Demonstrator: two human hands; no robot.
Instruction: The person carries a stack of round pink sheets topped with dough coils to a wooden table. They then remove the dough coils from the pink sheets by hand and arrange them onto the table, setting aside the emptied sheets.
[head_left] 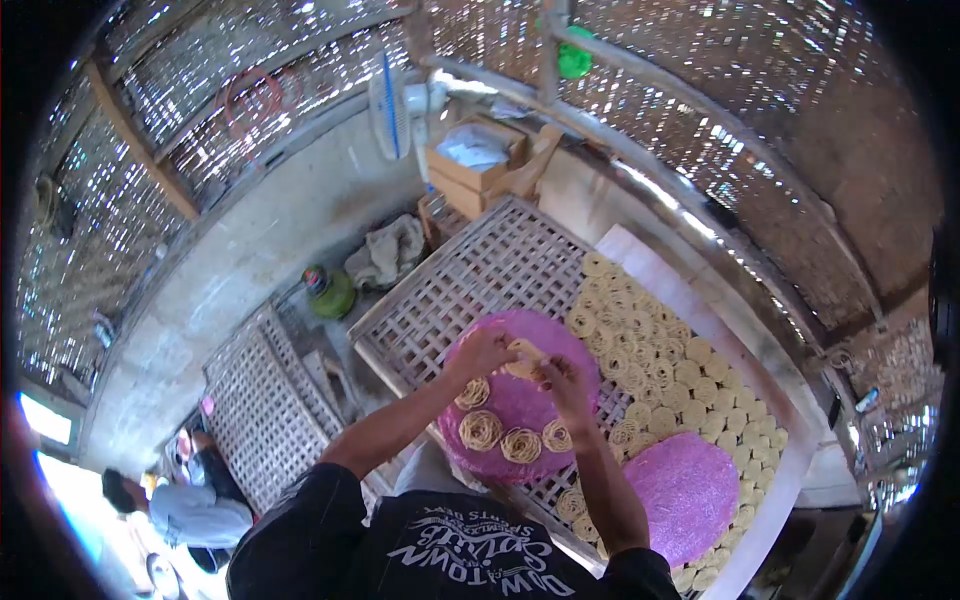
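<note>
A tan coil [527,350] is held over the far part of a round pink pad [512,402], b/t the left hand [483,356] and the right hand [563,385]. The left grip is pinched on one side of it, and the right grip is pinched on the other side, tho the tips are small & partly hidden.

Approx. 4 nests [521,445] are already set in a curve along the left and near edge of the pad. What is under the fingers can't be told well. Pink is seen in the middle and along the right edge, so the ring looks only part done. Way more is done on the right: lots of rounds [640,365] are laid in tight rows, w/ some edges touching. A 2nd pink disc [683,497] seems to be laid on top of some of them.

The nests are made of thin strings, wound round & round like little birds' nests, w/ gaps b/t the strings. The rounds are tan too, some loopy, some more flat. The pad is thick, w/ a shiny, crinkly top. The rack [480,260] below is woven from flat strips, prob. bamboo, w/ small square holes.
</note>
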